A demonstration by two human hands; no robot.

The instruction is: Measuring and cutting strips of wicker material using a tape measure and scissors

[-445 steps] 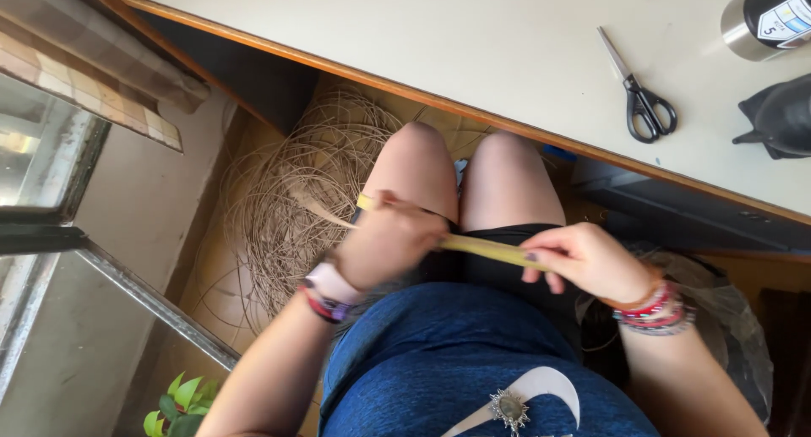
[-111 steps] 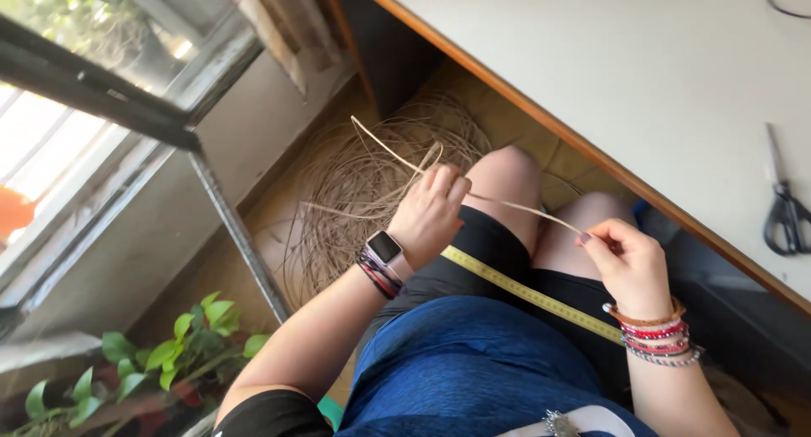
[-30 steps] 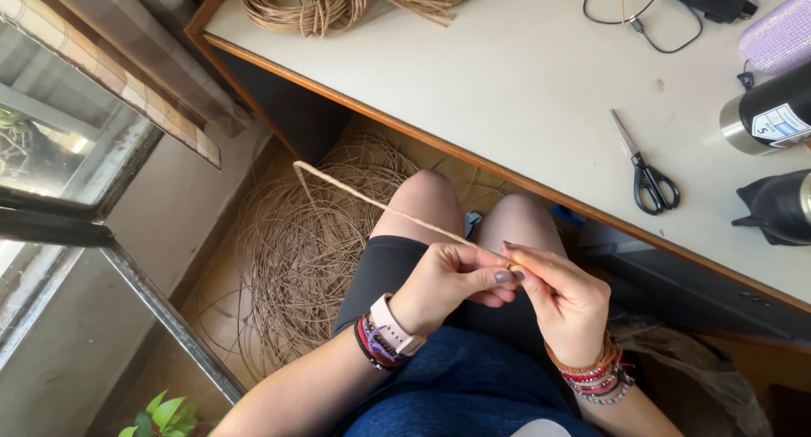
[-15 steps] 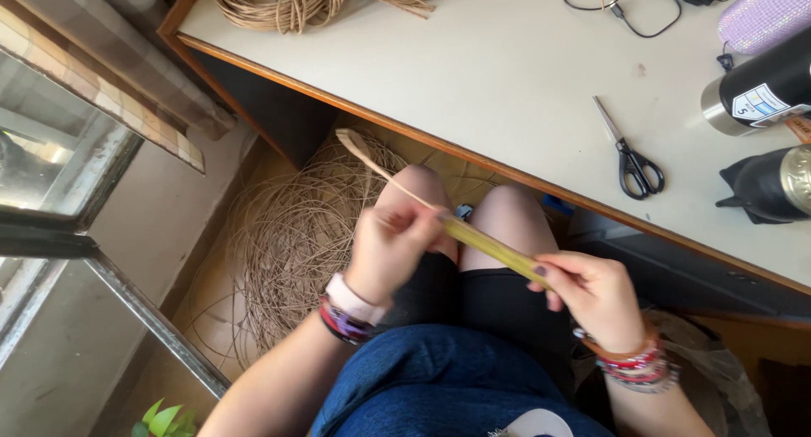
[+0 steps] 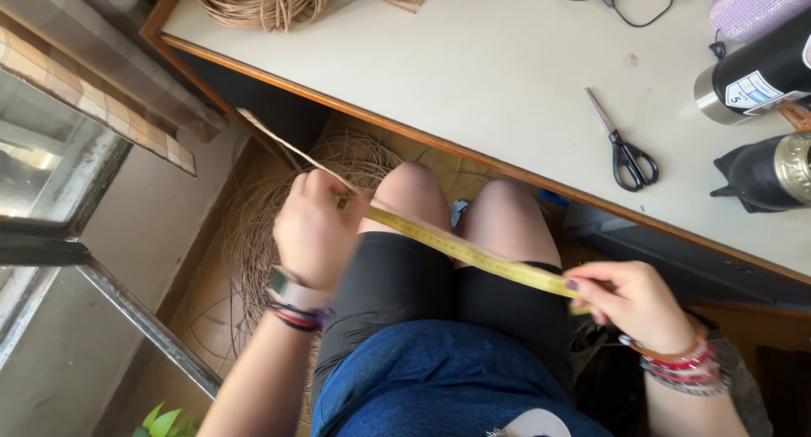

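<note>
Nearby, scissors (image 5: pixel 623 150) on table (image 5: pixel 473 73), reed coil (image 5: pixel 262 226) on floor, knees btwn.

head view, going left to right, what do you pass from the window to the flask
window → left hand → tape measure → scissors → right hand → flask

Both hands work over lap, under table (image 5: pixel 473 73) edge. Table edge close above knees; window wall (image 5: pixel 127 234) left; cane coil (image 5: pixel 279 226) on floor beside left hand (image 5: pixel 314 230).
</note>
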